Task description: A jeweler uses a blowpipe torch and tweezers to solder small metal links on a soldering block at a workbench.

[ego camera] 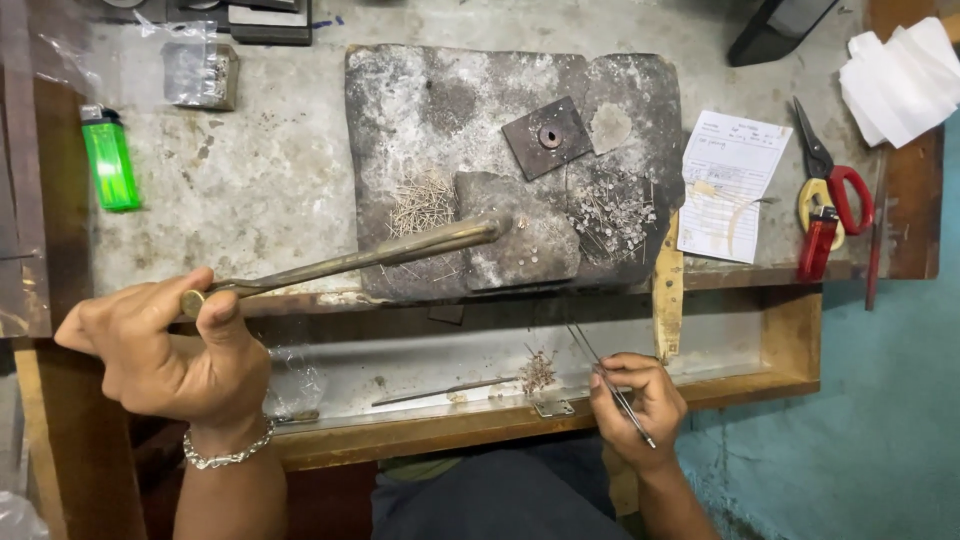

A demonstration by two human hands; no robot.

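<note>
- Up at the far left of the surface [270, 170], a clear plastic bag [195, 70] lies flat; a white paper slip [733, 185] lies far right, beside red-handled scissors [830, 180].
- Left hand [165, 350]: fingers wrapped around a long metal blowpipe [350, 262], its axis running from near left to far right, tip over the charred soldering block [500, 160].
- Right hand [635, 400]: fingers pinch slim tweezers [610, 385], tips pointing far-left, over the near tray [450, 365].
</note>
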